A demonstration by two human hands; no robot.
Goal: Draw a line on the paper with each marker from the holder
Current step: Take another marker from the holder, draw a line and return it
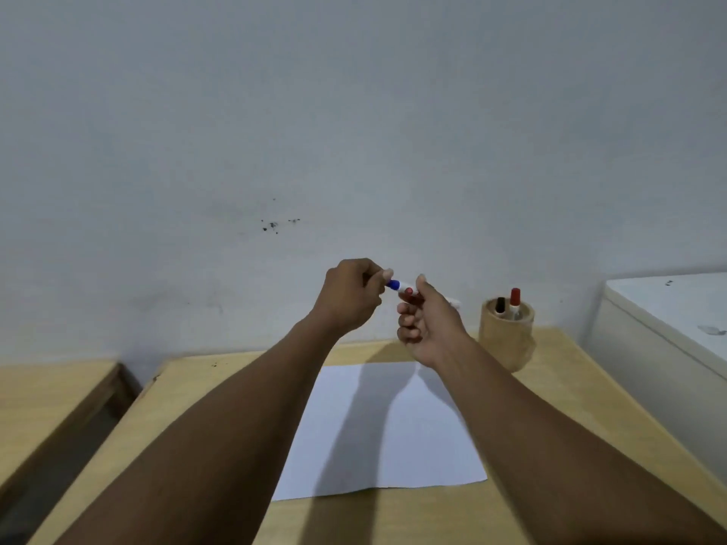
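Note:
A white sheet of paper (385, 430) lies flat on the wooden table (550, 387). Both hands are raised above its far edge. My left hand (350, 297) pinches the blue cap (393, 285) of a marker. My right hand (429, 328) grips the marker's white body (452, 301), most of it hidden in the fist. A small red spot shows near my right thumb; I cannot tell what it is. The round wooden holder (507, 336) stands at the back right with a red-capped marker (515, 298) and a black-capped marker (500, 304) upright in it.
A pale wall rises directly behind the table. A white cabinet or appliance (668, 328) stands to the right of the table. A second wooden surface (47, 395) sits to the left across a dark gap.

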